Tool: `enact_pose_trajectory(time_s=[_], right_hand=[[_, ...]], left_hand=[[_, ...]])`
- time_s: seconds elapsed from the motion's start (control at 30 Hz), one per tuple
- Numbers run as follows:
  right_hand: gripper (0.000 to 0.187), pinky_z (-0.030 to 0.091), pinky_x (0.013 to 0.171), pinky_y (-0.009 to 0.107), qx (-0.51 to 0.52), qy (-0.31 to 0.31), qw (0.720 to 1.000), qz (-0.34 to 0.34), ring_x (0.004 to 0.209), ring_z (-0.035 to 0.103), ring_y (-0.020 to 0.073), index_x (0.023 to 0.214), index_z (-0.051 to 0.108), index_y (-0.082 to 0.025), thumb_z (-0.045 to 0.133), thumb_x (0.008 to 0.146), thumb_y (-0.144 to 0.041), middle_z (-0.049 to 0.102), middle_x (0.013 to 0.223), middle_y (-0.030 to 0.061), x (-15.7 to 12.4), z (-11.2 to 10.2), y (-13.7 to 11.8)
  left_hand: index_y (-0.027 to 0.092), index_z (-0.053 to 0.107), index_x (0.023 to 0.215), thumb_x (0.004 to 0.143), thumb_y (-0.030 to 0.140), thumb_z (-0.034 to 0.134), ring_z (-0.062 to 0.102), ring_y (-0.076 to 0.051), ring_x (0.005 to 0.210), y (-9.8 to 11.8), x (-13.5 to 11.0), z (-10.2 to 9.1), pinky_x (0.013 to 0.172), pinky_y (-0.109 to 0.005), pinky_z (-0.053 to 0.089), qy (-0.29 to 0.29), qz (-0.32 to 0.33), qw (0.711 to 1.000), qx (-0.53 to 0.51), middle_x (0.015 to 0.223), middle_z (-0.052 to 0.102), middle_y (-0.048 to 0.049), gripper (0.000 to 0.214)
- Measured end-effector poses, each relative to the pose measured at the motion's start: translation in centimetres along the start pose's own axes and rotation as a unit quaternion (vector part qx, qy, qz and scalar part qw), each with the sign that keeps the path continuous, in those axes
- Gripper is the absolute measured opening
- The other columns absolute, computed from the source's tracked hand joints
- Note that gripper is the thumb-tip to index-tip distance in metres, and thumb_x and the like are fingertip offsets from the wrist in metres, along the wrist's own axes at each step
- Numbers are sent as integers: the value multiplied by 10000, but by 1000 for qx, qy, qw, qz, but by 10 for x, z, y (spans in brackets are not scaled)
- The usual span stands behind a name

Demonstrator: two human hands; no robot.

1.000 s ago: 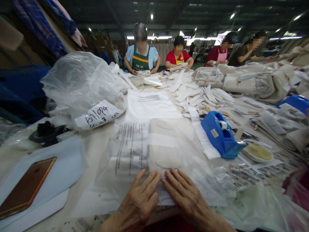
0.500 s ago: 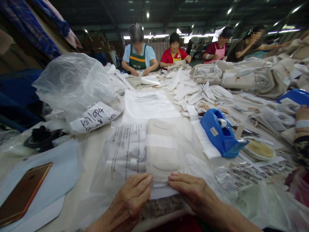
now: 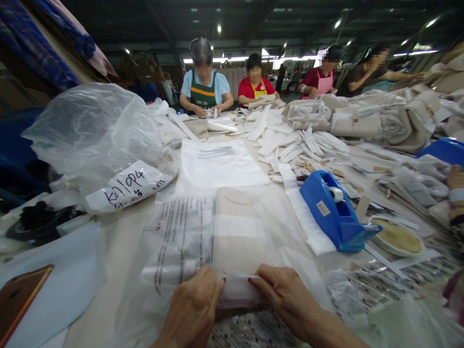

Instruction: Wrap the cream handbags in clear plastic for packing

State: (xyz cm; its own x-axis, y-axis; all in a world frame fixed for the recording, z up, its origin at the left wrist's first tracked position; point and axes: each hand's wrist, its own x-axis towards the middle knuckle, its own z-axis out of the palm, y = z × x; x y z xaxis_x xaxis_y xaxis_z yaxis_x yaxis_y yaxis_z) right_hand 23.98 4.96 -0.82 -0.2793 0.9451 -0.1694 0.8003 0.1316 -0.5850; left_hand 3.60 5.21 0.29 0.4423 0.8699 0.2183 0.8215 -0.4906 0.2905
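Left hand (image 3: 195,300), right hand (image 3: 288,291): fingertips pinch translucent, printed plastic bag (image 3: 177,241) by flat beige rectangular bundle (image 3: 237,246) inside.

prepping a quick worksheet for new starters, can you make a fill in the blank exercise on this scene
1. The left hand and right hand pinch the near part of a printed plastic ____.
2. The nearer tape dispenser is ____.
3. In the picture, the phone lies on the ____ side.
4. The orange-striped apron is mainly ____.

Missing words: bag; blue; left; green.
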Motion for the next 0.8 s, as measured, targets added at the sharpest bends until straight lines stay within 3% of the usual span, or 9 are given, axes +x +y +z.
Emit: enact_pose_trajectory(time_s=[0.23, 0.37, 0.53, 0.7, 0.8], right_hand=[[208, 309, 544, 234, -32, -26, 999, 20, 657, 646, 169, 743, 606, -198, 508, 891, -308, 690, 680, 21, 5, -12, 0], [140, 342, 555, 242, -81, -14, 996, -35, 658, 650, 173, 772, 580, -210, 469, 854, -190, 673, 684, 5, -9, -26, 14], [226, 445, 581, 263, -140, 59, 983, -99, 662, 662, 183, 822, 611, -227, 401, 809, -145, 677, 702, 5, -33, -39, 54], [253, 497, 500, 260, -190, 124, 972, -64, 565, 663, 177, 836, 635, -228, 382, 852, -230, 693, 657, 10, -44, -62, 119], [287, 510, 482, 336, -292, 261, 919, -41, 536, 657, 229, 847, 630, -196, 351, 877, -257, 706, 688, 61, -57, -75, 137]], left_hand=[[214, 587, 665, 897, 124, 266, 616, -219, 562, 8, 11, -2, 503, -316, 379, -96, -63, 987, 109, 632, 616, -41, 407], [203, 602, 673, 885, 122, 340, 638, -213, 631, 14, 17, -10, 553, -302, 398, -155, -108, 977, 101, 673, 638, -41, 347], [185, 606, 695, 863, 74, 345, 655, -236, 690, 18, 19, -13, 607, -325, 438, -192, -148, 966, 90, 721, 649, -57, 329], [183, 606, 693, 841, 38, 344, 658, -237, 681, 18, 19, -13, 612, -332, 458, -191, -140, 968, 88, 704, 643, -58, 334], [177, 609, 693, 855, 56, 334, 657, -240, 675, 18, 19, -14, 604, -335, 465, -181, -141, 969, 90, 700, 644, -66, 340]])
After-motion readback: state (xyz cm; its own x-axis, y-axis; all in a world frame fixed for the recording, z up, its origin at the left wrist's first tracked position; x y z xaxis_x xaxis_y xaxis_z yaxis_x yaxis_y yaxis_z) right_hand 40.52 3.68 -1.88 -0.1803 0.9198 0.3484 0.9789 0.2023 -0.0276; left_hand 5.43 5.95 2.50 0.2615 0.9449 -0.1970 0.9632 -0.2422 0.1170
